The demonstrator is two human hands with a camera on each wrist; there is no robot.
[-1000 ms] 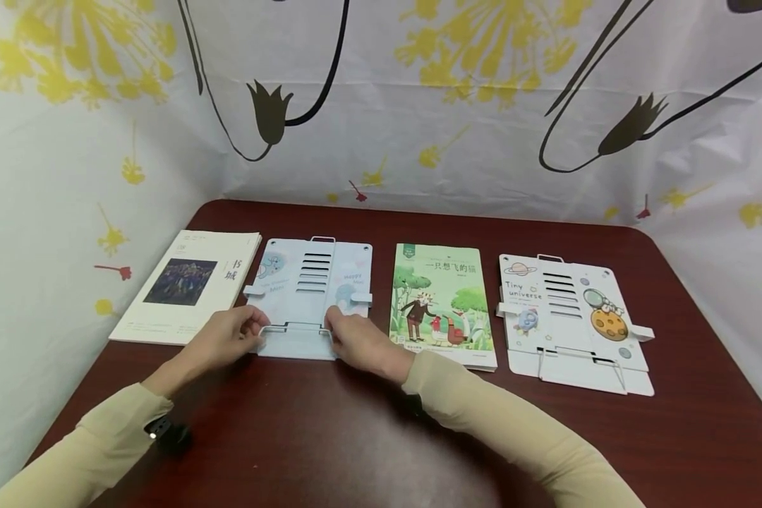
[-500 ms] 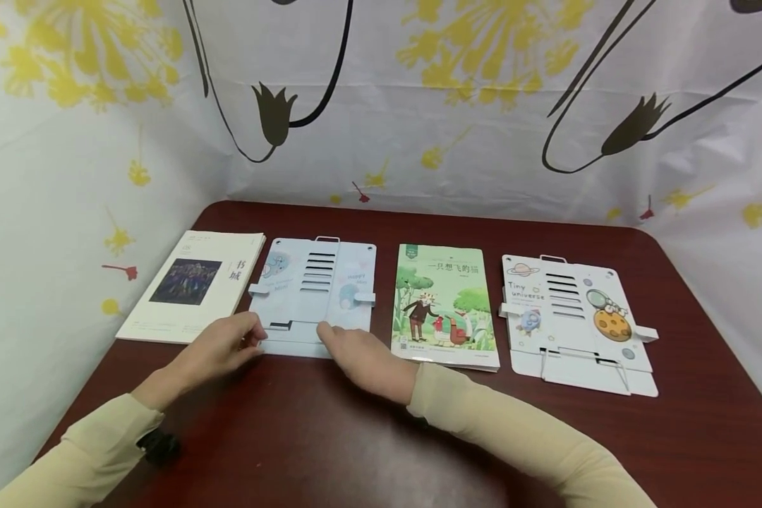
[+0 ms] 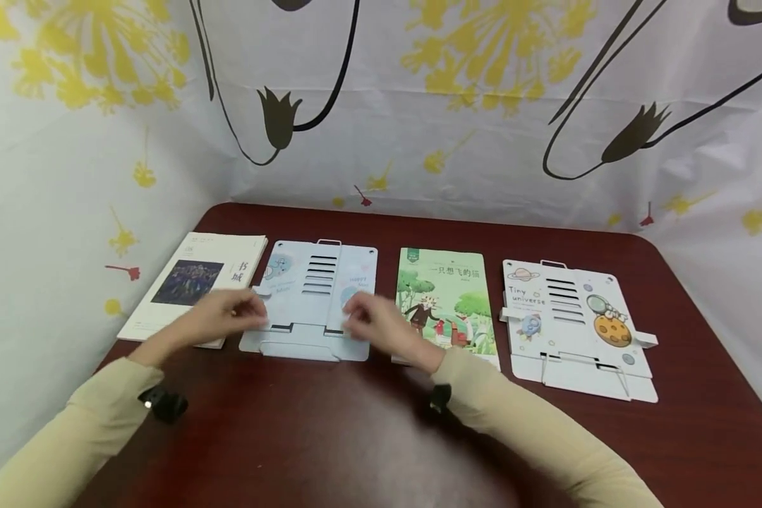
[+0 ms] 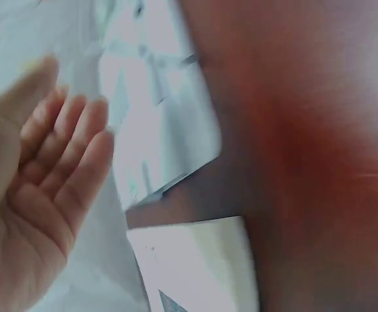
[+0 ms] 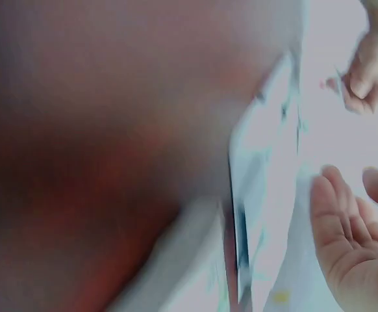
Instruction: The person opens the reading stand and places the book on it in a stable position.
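A pale blue book stand point(image 3: 317, 282) lies flat on the table, with a row of slots down its middle. Its wire support point(image 3: 298, 351) lies across the bottom ledge. My left hand point(image 3: 225, 315) hovers at the stand's lower left side, fingers loosely bent and holding nothing; part of the left clip point(image 3: 262, 291) shows behind it. Over the lower right side is my right hand point(image 3: 381, 323), blurred, its fingers bent with nothing between them. It hides the right clip. In the left wrist view the left hand point(image 4: 52, 162) appears apart from the stand.
Left of the stand lies a cream book point(image 3: 193, 282). A green picture book point(image 3: 444, 282) lies to its right, partly behind my right forearm. Farther right is a white "Tiny universe" book stand point(image 3: 571, 324). Patterned cloth point(image 3: 381, 127) hangs behind the dark red table point(image 3: 330, 437).
Both hands have left the stand's lower edge, where they handled the wire support, and have drawn apart and slightly up. The wire support now lies on the ledge.
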